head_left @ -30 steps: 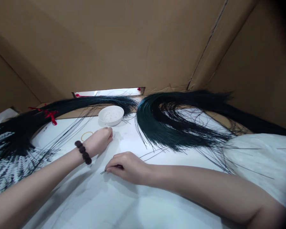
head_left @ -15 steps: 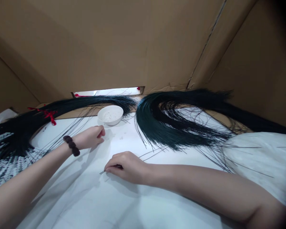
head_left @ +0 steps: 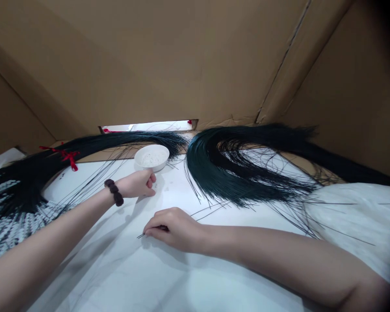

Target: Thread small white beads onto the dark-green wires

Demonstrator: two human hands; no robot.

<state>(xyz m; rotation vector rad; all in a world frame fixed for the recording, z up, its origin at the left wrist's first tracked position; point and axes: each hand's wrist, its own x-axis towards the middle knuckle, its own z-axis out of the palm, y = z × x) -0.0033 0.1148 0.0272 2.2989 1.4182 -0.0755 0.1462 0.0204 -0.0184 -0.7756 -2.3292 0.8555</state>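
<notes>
My right hand (head_left: 172, 229) is closed in a pinch on thin dark wires, whose tips stick out to the left past the fingertips; their other ends trail behind the wrist. My left hand (head_left: 139, 184), with a dark beaded band (head_left: 114, 192) at its wrist, is at the near side of a white bowl (head_left: 151, 165). Its fingers are curled in; what they hold, if anything, is too small to make out. Small whitish pieces lie inside the bowl.
A large curved bundle of dark green wires (head_left: 208, 173) lies at the right. At the left, another bundle (head_left: 29, 182), tied with red ribbon (head_left: 69, 156), has white pieces along its strands. White plastic (head_left: 360, 216) lies right. Cardboard walls (head_left: 149, 60) rise behind.
My left hand has moved to the right and slightly up, along the near side of the bowl. The right hand has stayed nearly still, keeping its pinch on the wires.
</notes>
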